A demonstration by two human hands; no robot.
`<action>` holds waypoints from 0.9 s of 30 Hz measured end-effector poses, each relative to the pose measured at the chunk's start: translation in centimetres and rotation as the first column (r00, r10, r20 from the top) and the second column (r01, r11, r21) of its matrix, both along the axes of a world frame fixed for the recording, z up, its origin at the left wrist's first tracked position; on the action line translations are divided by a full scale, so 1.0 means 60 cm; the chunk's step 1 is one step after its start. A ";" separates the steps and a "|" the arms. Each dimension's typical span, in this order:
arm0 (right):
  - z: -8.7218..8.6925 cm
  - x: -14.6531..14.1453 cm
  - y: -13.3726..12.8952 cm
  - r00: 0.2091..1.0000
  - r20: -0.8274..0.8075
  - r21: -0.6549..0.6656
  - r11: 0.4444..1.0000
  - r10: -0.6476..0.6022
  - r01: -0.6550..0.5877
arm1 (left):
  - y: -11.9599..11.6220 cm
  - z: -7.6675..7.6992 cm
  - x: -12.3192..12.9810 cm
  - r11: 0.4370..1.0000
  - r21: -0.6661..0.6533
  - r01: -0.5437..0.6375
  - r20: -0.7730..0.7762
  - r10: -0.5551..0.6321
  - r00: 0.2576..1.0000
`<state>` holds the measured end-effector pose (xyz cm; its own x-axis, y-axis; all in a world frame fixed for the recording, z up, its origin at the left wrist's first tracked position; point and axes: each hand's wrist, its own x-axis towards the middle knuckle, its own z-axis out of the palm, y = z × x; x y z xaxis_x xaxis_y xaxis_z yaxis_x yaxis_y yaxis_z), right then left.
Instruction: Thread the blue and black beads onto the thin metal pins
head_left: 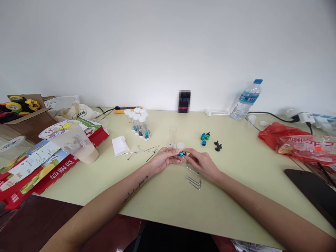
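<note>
Between the fingertips of my left hand [166,159] is a small shiny blue piece [180,154]. My right hand [202,163] pinches the black part [184,154] at its right end, so both hands meet on it. Beyond them on the table stand a clear open tube [173,133] and a round white cap [180,145]. Several blue and green pieces [204,137] lie to the right, with black screw-like pieces [217,146] nearby. Thin metal rods with bent ends [193,182] rest below my right hand. More thin rods [141,149] are scattered left of my left hand.
White-capped clear tubes [142,126] with small coloured parts stand at the back left, near a folded white paper [120,145]. A drink cup [78,143] tilts at left. A water bottle [246,99] leans on the wall; a red plastic bag [275,138] lies at right.
</note>
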<state>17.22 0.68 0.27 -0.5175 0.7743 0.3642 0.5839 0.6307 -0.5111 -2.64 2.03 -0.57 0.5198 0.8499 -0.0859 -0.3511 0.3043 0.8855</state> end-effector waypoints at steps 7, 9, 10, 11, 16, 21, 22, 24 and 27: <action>0.003 0.000 -0.001 1.000 0.017 -0.009 1.000 0.001 -0.001 | 0.002 -0.004 -0.001 1.000 0.004 0.008 -0.002 -0.008 1.000; 0.003 0.000 -0.001 1.000 0.014 -0.017 1.000 0.003 -0.003 | 0.003 -0.004 -0.001 1.000 0.003 0.013 0.004 -0.013 1.000; 0.002 0.000 -0.001 1.000 0.011 -0.019 1.000 0.004 -0.003 | 0.003 -0.004 -0.001 1.000 0.003 0.016 0.008 -0.016 1.000; 0.002 0.000 -0.001 1.000 0.009 -0.020 1.000 0.004 -0.003 | 0.003 -0.004 -0.001 1.000 0.005 0.019 0.012 -0.019 1.000; -0.001 -0.001 0.001 1.000 0.008 -0.009 1.000 -0.008 0.008 | 0.002 -0.005 -0.001 1.000 0.006 0.020 0.020 -0.020 1.000; -0.001 -0.002 0.003 1.000 0.011 -0.012 1.000 -0.011 0.011 | 0.004 -0.005 -0.001 1.000 -0.012 0.009 0.003 -0.009 1.000; -0.002 -0.002 0.003 1.000 0.012 -0.010 1.000 -0.008 0.008 | 0.003 -0.004 -0.001 1.000 -0.013 0.006 0.002 -0.006 1.000; -0.003 -0.002 0.003 1.000 0.007 -0.003 1.000 0.003 -0.003 | 0.002 -0.003 0.000 1.000 -0.008 0.002 0.002 -0.002 1.000; -0.005 -0.001 0.007 1.000 -0.023 0.002 1.000 0.019 -0.019 | 0.001 -0.002 0.001 1.000 0.008 0.010 0.006 -0.010 1.000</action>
<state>17.14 1.08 -0.06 -0.5237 0.7635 0.3779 0.5594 0.6427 -0.5234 -2.61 2.06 -0.70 0.5287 0.8454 -0.0762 -0.3532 0.3008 0.8859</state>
